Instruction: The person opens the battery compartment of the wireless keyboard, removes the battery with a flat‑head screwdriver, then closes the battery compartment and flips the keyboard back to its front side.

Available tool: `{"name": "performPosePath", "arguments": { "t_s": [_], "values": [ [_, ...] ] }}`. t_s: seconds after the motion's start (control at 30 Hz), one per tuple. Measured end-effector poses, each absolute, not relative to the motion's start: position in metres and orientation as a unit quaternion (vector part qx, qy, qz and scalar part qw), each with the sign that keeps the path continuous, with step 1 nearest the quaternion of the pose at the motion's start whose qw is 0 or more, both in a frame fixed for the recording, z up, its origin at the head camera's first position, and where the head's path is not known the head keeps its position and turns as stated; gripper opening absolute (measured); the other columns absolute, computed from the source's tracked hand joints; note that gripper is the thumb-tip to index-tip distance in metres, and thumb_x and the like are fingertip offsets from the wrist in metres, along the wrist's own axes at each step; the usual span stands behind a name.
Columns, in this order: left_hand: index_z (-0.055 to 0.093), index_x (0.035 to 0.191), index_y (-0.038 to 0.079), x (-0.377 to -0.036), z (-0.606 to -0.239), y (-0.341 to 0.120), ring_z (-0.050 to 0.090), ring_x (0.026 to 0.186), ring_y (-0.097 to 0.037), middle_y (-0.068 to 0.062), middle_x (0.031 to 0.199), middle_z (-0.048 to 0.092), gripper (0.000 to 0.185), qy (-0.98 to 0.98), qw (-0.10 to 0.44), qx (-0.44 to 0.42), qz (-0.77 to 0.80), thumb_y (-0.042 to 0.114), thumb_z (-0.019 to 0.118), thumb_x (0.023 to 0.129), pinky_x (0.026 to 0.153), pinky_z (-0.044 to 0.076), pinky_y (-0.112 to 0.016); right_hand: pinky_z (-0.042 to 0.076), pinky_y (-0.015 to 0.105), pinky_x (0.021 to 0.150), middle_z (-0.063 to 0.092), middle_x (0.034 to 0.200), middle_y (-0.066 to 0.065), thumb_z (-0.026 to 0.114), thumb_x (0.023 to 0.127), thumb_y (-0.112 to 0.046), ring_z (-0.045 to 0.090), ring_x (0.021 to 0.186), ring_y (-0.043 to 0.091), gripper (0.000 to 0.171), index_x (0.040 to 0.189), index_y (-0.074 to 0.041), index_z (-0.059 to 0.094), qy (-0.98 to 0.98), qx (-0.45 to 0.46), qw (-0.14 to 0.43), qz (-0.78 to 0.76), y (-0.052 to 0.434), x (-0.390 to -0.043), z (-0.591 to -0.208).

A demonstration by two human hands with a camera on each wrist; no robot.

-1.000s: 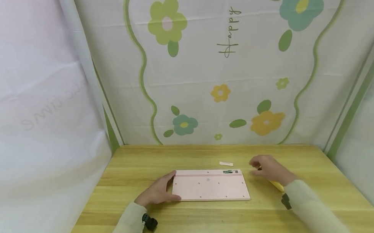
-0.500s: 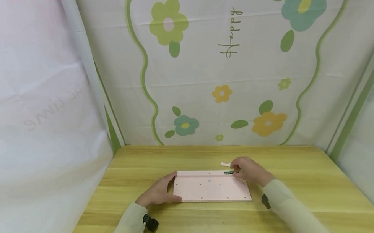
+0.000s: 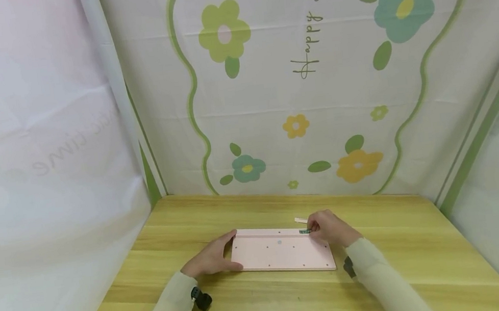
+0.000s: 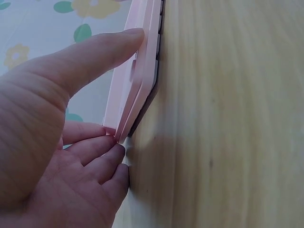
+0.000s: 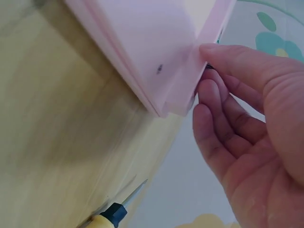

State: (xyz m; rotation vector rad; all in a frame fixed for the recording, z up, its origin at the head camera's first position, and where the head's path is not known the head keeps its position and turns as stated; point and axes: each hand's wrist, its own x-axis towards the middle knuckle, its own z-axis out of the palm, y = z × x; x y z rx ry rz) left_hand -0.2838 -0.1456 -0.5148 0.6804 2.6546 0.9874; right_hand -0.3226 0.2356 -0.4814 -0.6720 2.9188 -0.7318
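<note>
A pink keyboard (image 3: 279,255) lies upside down on the table, its underside dotted with screw holes; dark keys show beneath it in the left wrist view. My left hand (image 3: 212,257) grips its left end, thumb on the near edge and fingers at the far edge. Near the far right corner is a narrow slot with a small green battery (image 3: 304,231). The right hand (image 3: 329,228) bends its fingers there, thumb and index fingertip pinching at the battery's dark end, mostly hidden by the fingers.
A small pale pink strip, like a cover (image 3: 300,220), lies just behind the keyboard. On the table in the right wrist view is a screwdriver (image 5: 114,213) with a yellow handle. Flower-printed cloth (image 3: 265,92) stands behind the wooden table (image 3: 267,307).
My right hand has come left from beside the screwdriver to the slot at the keyboard's far right corner, its fingers then closing in on the battery. The left hand keeps its grip.
</note>
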Motion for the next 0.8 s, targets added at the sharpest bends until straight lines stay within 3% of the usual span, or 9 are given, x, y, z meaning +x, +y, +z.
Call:
{"name": "performPosePath", "arguments": {
  "t_s": [0.37, 0.8],
  "values": [
    [0.022, 0.154, 0.008, -0.283, -0.516, -0.146, 0.027, 0.147, -0.031, -0.012, 0.159, 0.027, 0.105, 0.904, 0.118, 0.228, 0.341, 0.047, 0.08, 0.075, 0.119, 0.028, -0.05, 0.052, 0.025, 0.066, 0.067, 0.082, 0.005, 0.074, 0.08, -0.001, 0.056, 0.073, 0.014, 0.008, 0.083, -0.005, 0.069, 0.938, -0.178, 0.089, -0.283, 0.237, -0.329, -0.479],
    [0.022, 0.155, 0.01, -0.285, -0.516, -0.146, 0.027, 0.147, -0.03, -0.011, 0.16, 0.028, 0.106, 0.906, 0.117, 0.229, 0.338, 0.049, 0.079, 0.075, 0.12, 0.028, -0.049, 0.051, 0.022, 0.064, 0.064, 0.082, 0.003, 0.072, 0.084, -0.007, 0.057, 0.073, 0.013, 0.006, 0.085, -0.007, 0.067, 0.942, -0.206, 0.073, -0.255, 0.261, -0.346, -0.456]
  ]
}}
